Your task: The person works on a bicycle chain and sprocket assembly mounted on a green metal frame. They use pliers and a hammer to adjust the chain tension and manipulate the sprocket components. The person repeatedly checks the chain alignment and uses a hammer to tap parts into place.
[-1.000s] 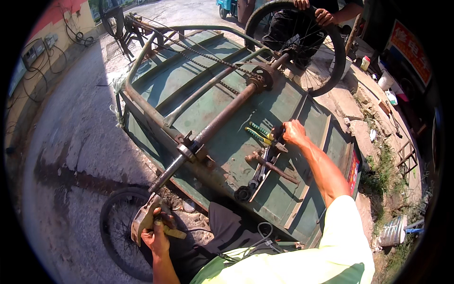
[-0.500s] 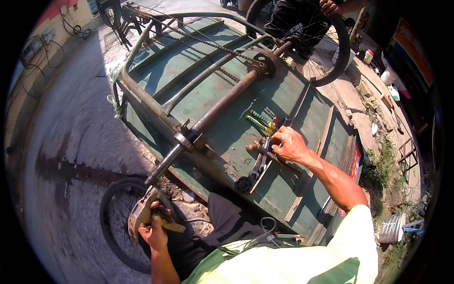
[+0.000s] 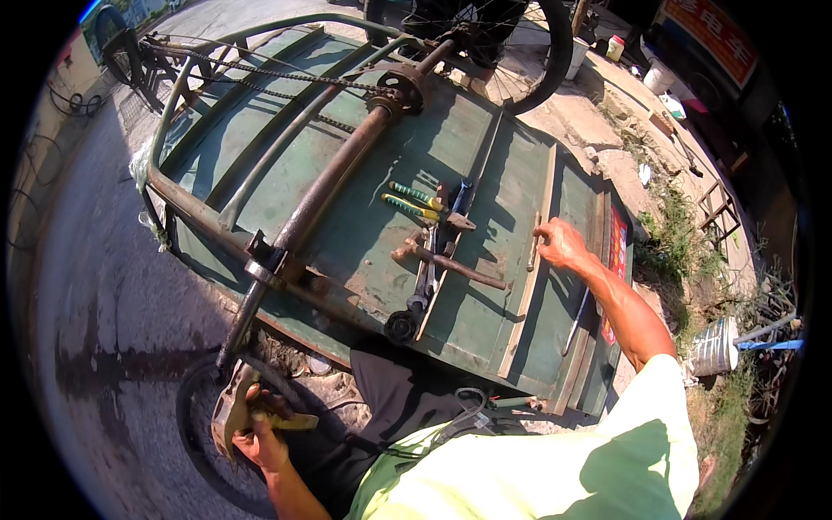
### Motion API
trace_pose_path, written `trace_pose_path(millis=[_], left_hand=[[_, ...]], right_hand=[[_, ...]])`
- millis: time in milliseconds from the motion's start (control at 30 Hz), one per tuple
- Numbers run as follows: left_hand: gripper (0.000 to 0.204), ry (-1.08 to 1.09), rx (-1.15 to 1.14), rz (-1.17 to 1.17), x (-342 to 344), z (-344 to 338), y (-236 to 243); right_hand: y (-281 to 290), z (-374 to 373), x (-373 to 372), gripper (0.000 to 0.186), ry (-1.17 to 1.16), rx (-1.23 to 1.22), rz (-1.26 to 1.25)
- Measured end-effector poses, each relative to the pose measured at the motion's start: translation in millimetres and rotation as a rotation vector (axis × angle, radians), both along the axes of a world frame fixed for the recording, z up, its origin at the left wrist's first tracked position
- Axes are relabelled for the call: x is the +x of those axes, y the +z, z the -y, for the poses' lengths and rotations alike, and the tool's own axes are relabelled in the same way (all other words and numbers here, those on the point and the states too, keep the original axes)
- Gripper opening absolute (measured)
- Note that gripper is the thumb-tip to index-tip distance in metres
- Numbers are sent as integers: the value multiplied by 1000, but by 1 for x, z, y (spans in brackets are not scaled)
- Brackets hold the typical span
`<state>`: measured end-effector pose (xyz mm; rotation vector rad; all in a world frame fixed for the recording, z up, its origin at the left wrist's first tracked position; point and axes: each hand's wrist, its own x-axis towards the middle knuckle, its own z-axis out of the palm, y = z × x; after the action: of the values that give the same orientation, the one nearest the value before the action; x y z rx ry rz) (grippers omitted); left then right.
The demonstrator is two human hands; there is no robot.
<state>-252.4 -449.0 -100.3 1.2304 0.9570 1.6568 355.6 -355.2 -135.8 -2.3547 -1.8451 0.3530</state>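
Observation:
My left hand (image 3: 263, 440) grips a rusty, curved metal plate (image 3: 227, 414) at the lower end of a long axle (image 3: 338, 165); a yellowish flat piece (image 3: 296, 422) juts out by its fingers. Over the green metal bed (image 3: 485, 321), my right hand (image 3: 563, 244) is closed with a short, rusty rod (image 3: 533, 247) pinched at its fingertips. To its left lie a hammer (image 3: 464, 270), pliers with green-and-yellow handles (image 3: 414, 204) and several wrenches (image 3: 426, 279). A round black part (image 3: 400, 327) sits at the wrenches' near end.
The overturned frame carries a chain (image 3: 286, 73) and sprocket (image 3: 401, 89). One spoked wheel (image 3: 555, 61) stands at the far side, with a person behind it; another tyre (image 3: 192, 451) lies below my left hand. Buckets and weeds (image 3: 685, 225) line the right side.
My right hand has moved right, away from the hammer and pliers, and now has the rod at its fingertips. The whole view has shifted; my left hand keeps its grip on the plate.

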Motion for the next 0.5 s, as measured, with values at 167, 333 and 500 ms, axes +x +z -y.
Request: trace_pose_path(millis=[167, 333, 500], left_hand=[[37, 41, -87, 16, -5, 7, -9], [35, -41, -193, 68, 1, 11, 12], [34, 13, -179, 42, -8, 18, 2]], right_hand=[[-27, -8, -5, 26, 249, -38, 256], [-22, -31, 8, 30, 388, -258, 468], [-26, -65, 28, 42, 634, -508, 701]])
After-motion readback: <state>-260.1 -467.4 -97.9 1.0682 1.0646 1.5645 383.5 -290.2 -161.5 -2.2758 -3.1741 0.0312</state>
